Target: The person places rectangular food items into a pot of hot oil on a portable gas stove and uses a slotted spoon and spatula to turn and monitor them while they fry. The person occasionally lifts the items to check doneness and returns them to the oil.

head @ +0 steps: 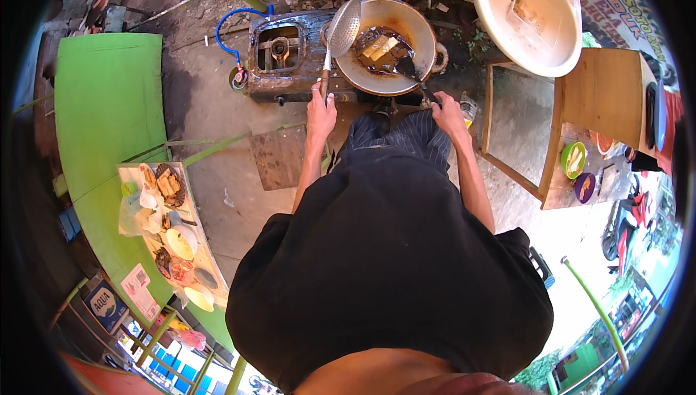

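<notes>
My left hand grips the wooden handle of a perforated metal skimmer, its bowl raised beside the left rim of a wide metal wok. In my right hand is the handle of a black spatula, whose blade dips into dark oil at the right of the wok. A few pale yellow, oblong food pieces lie together in the oil. The wok rests on the right burner of a grimy two-burner gas stove, and that burner is hidden beneath it.
A blue gas hose curves from the stove's left side. At right stand a white washbasin and a wooden table with a green bowl. To the left, a wooden table carries bowls and a basket of fried food. A wooden stool stands nearby.
</notes>
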Motion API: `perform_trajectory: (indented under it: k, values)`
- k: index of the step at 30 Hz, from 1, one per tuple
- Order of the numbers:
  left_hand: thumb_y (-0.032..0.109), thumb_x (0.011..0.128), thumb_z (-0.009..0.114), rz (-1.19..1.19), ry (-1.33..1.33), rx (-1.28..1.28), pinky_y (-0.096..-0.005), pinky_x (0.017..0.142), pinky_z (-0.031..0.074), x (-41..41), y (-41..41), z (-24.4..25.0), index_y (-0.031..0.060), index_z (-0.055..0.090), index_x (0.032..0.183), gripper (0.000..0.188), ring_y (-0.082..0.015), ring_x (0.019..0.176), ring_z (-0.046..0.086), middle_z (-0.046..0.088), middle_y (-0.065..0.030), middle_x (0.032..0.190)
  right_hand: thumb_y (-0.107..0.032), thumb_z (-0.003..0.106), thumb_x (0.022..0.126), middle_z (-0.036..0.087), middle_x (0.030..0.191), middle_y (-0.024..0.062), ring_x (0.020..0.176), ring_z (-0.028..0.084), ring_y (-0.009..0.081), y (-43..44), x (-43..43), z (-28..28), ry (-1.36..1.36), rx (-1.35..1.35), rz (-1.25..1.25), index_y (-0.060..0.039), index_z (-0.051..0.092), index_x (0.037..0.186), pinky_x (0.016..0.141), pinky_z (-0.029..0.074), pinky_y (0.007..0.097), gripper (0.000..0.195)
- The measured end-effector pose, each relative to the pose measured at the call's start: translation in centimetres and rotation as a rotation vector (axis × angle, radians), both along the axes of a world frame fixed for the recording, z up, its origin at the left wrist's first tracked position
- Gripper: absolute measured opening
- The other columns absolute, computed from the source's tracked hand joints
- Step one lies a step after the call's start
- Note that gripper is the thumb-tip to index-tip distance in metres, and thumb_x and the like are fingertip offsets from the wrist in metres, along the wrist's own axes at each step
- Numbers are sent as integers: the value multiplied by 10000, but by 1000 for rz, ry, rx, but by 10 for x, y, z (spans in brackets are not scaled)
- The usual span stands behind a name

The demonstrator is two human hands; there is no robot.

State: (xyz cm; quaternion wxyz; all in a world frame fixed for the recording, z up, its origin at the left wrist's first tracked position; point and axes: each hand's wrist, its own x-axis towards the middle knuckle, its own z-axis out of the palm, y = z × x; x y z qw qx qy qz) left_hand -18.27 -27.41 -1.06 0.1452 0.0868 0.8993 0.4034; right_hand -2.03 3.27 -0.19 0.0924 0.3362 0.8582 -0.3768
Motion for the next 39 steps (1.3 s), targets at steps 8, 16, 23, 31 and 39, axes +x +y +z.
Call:
perform_trajectory:
  k: [8,16,23,31,39]
  values:
    - [165,1005,590,-98,-88,58,-531,788,514,-8,14,5,24,454,1364,408,-488,924,687,696,-301,963,-165,648,948,710,1145,278,1138,680,400,-14,-12,-18,123,-112,-76,30,634,1256,957,523,426,365]
    - [159,1005,586,16,-65,51,-543,799,510,-16,12,17,38,445,1354,395,-511,937,670,692,-304,969,-165,646,932,691,1151,307,1153,655,435,9,-1,8,63,-88,-56,29,645,1253,990,505,452,376]
    - [196,993,605,-67,-102,9,-524,905,501,-15,3,-7,9,480,1359,429,-503,1072,643,678,-325,1082,-187,677,924,696,1186,283,1183,667,378,11,-10,-35,98,10,4,10,651,1260,1005,518,417,390]
    - [208,1000,603,35,-172,41,-506,885,506,-17,1,8,18,450,1395,464,-478,1029,665,677,-314,1089,-187,675,921,739,946,220,893,731,337,12,-1,-13,183,0,-28,1,669,1244,817,542,423,373]
    - [217,996,607,-18,-209,-60,-507,918,502,-14,3,-1,17,458,1369,449,-489,1063,650,668,-321,1111,-177,677,927,732,1017,244,978,725,353,17,11,-42,188,16,-2,0,661,1260,874,542,430,377]
